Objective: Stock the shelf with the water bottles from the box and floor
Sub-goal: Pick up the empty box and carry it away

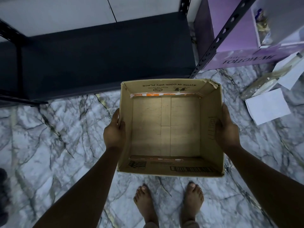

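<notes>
An open cardboard box hangs in front of me above the marble floor, and nothing lies inside it. My left hand grips its left wall, thumb at the rim and fingers along the outside. My right hand grips the right wall the same way. Beyond the box stands the dark metal shelf, its low board bare. I see no water bottle clearly; a clear plastic item lies on the floor at the right, and I cannot tell what it is.
A purple carton stands right of the shelf's perforated post. White papers or flat boxes lie on the floor at the right. My bare feet stand just below the box. A dark object sits at the left edge.
</notes>
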### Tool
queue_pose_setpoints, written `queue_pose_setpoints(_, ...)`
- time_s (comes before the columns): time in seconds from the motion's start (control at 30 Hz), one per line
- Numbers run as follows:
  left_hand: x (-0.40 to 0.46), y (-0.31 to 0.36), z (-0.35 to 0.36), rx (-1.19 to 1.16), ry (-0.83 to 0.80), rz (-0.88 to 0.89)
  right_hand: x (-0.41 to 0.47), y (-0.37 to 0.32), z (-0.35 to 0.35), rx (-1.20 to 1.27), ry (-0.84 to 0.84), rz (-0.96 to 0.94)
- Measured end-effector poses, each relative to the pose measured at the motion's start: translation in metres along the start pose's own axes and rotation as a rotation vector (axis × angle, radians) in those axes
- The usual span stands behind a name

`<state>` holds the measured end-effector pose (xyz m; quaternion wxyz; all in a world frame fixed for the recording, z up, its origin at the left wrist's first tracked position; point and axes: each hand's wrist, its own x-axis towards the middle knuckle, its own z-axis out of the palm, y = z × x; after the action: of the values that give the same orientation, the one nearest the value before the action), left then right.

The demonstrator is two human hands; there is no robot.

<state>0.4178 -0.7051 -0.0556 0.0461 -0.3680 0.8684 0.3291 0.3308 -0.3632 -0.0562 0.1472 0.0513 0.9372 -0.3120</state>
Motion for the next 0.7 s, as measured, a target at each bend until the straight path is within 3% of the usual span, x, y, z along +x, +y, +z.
queue_pose_setpoints(0.37,-0.070,0.050,-0.111,-0.014,0.057,-0.009,-0.064,-0.066,-0.091,-0.011,0.042,-0.071)
queue_pose_setpoints(0.7,-0.152,0.114,-0.241,-0.030,0.081,0.086,-0.155,-0.152,-0.217,0.030,0.051,-0.104)
